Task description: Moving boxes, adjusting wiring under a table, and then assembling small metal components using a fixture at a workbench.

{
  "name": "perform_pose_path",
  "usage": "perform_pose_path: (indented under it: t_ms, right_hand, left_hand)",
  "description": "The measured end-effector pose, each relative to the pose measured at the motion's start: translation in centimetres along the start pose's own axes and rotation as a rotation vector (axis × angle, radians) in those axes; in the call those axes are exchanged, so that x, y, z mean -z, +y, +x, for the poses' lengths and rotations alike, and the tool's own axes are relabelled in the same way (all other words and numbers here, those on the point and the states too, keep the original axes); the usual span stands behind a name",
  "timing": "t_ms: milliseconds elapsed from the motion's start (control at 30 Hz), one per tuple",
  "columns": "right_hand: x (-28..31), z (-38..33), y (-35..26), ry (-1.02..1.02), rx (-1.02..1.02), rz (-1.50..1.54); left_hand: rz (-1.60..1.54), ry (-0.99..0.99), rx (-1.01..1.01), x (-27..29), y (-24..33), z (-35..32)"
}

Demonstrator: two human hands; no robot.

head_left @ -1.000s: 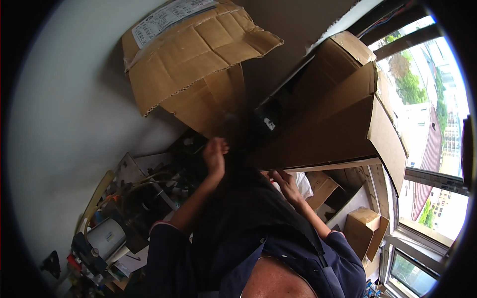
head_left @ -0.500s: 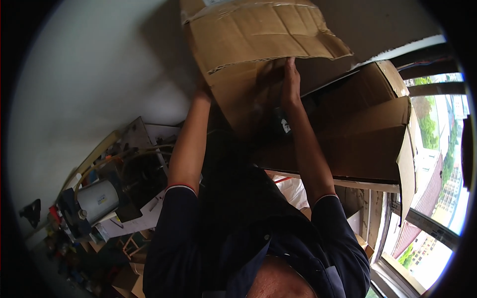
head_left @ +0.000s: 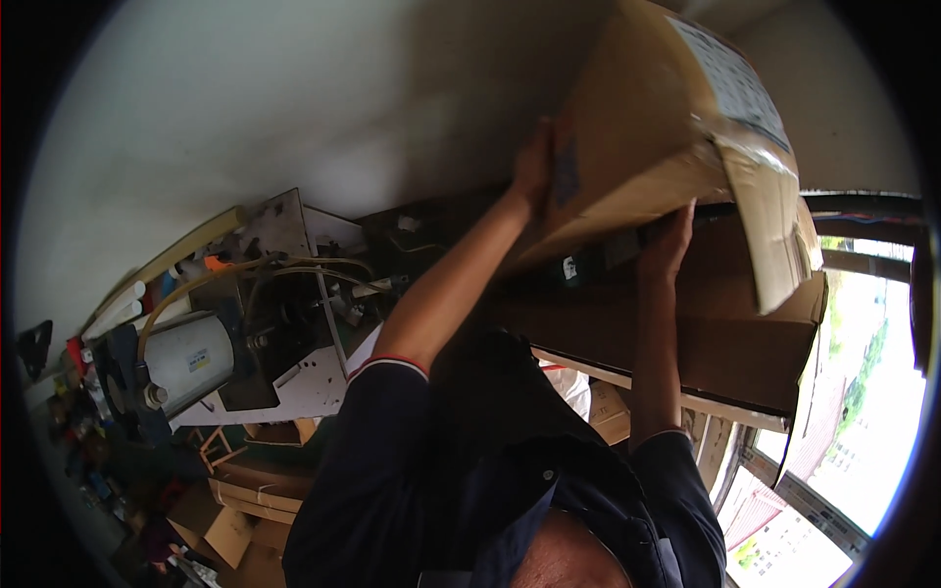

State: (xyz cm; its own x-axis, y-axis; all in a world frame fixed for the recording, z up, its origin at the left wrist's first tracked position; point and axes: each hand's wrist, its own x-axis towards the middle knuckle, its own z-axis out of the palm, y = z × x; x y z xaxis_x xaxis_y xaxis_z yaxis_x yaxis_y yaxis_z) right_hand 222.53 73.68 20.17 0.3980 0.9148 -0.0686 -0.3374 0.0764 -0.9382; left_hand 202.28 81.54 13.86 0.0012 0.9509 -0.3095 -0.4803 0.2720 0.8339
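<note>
Cardboard carton [head_left: 627,127] held aloft, tilted, between both hands.
Left hand [head_left: 534,169] clasping its side; right hand [head_left: 668,245] gripping at its lower edge — fingertips partly hidden. Carton above open brown box [head_left: 735,348] — window [head_left: 863,392] at right.

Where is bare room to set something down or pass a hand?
A small white tabletop patch lies between the black plate and left sleeve; a gap separates left forearm and right forearm below the cardboard box. Crowded: around the grey cylinder.
</note>
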Motion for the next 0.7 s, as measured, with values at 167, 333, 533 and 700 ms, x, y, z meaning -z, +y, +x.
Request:
perform_pose_path:
  t_ms: [167, 333, 533, 700]
  right_hand:
    - [-1.5, -1.4, -4.2, 0.126, 0.124, -0.295]
    - [-4.9, -7.4, -0.6, 0.077, 0.226, -0.388]
    - [-1.9, -12.6, 8.2, 0.05, -0.024, -0.486]
    - [-2.5, -12.8, 14.0, -0.305, -0.463, -0.537]
  left_hand:
    - [0.254, -0.015, -0.054, -4.7, 0.3, 1.1]
    - [0.336, 0.201, -0.221, -6.0, 1.0, 2.7]
    - [0.263, 0.291, -0.212, -6.3, 2.7, 3.3]
    - [0.247, 0.369, -0.272, -5.0, 2.6, 5.7]
